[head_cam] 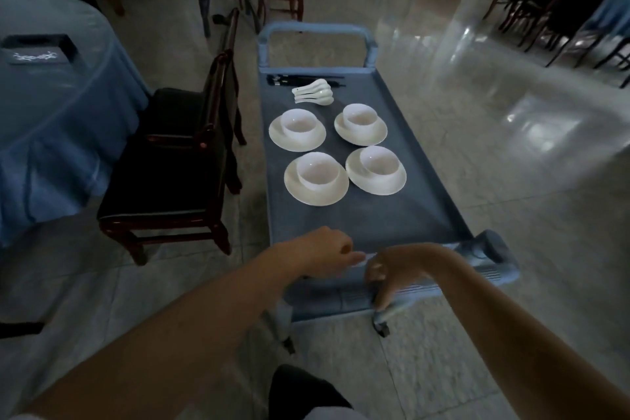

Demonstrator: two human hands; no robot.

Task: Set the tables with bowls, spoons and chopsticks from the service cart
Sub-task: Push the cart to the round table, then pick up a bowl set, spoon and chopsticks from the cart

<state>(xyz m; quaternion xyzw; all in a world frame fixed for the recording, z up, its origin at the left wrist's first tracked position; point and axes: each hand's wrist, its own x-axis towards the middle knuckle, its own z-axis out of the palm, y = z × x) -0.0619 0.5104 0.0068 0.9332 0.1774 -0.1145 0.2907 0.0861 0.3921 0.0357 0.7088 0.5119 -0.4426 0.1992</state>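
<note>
A round table [51, 119] under a blue cloth is filling the left side, with a dark wooden chair [163, 177] standing between it and the cart. The blue-grey service cart [392, 215] is standing on the tiled floor straight ahead, its far handle [317, 29] arching up at the back. On the table, a black box [37, 51] is showing a white mark that is too blurred to read.

On the cart's tray, 4 white plates [296, 144] are lying in 2 rows of 2, each one carrying 1 of the 4 white bowls [317, 168]. Behind them, white spoons [313, 92] are lying bunched together, touching the dark chopsticks [283, 80] that are lying along the tray's far edge.

Both bare forearms are reaching forward. The left hand [324, 249] is curling knuckles-up over the near handle [491, 271], grasping it. Just beside it, the right hand [392, 273] is hooking its fingers over the same bar, thumb underneath, though motion is blurring it.
</note>
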